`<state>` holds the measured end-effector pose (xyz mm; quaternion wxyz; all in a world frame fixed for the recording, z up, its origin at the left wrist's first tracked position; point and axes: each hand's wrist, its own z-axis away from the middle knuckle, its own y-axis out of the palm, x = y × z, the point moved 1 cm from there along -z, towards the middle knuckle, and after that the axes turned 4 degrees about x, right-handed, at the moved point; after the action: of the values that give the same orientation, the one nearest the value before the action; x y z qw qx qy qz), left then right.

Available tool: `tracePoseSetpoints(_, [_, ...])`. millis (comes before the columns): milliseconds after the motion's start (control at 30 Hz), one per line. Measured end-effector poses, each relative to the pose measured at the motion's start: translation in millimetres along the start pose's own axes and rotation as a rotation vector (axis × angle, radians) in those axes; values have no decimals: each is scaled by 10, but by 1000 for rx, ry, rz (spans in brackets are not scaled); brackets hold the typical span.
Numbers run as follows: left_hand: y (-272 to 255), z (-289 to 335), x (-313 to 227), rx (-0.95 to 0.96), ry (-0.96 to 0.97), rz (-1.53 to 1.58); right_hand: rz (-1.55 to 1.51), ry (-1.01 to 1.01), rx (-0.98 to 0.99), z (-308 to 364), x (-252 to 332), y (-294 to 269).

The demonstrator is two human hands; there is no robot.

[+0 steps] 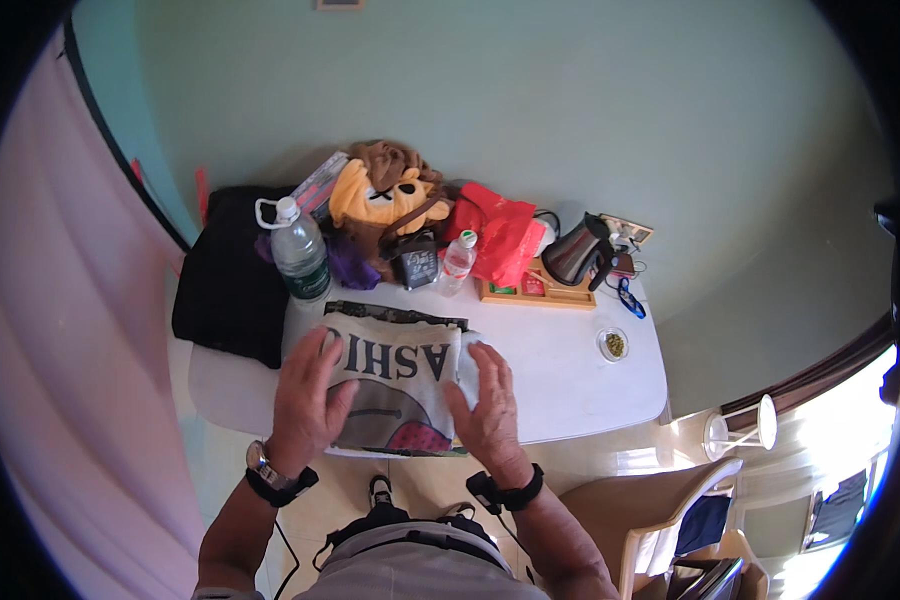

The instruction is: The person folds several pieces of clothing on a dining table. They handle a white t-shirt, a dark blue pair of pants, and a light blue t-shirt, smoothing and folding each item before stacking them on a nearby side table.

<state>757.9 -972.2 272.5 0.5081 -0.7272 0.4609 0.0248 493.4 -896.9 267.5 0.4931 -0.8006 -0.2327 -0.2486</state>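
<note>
White table [560, 385], smooth top, rounded corners. Left to right: a matte black cloth bundle [232, 285], soft-edged, overlaps the left edge; beside it, a large clear plastic bottle [298, 250] with white cap and loop handle stands upright. Toward the back edge, a plush lion [378, 205], tan and brown pile. Folded fabric [388, 390], cream with dark lettering, a grey rounded print and a speckled pink patch, lies flat, roughly rectangular, at the front edge left of centre. Behind it, a small clear bottle [457, 265], then a crinkled red bag [505, 235]. Near the back right corner, a wooden tray [550, 299] and a glossy dark kettle [574, 252]; a round clear dish [602, 350] sits near the right edge. Left hand [308, 400]: fingers spread, at the fabric's left side. Right hand [487, 408]: likewise spread, at its right side. Both appear to grip nothing; fingertip contact cannot be determined.
</note>
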Motion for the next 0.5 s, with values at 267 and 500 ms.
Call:
tracePoseSetpoints(267, [500, 39, 259, 329, 85, -111, 256, 42, 421, 125, -58, 745])
tracePoseSetpoints(500, [741, 158, 560, 320, 64, -36, 167, 67, 335, 240, -284, 945])
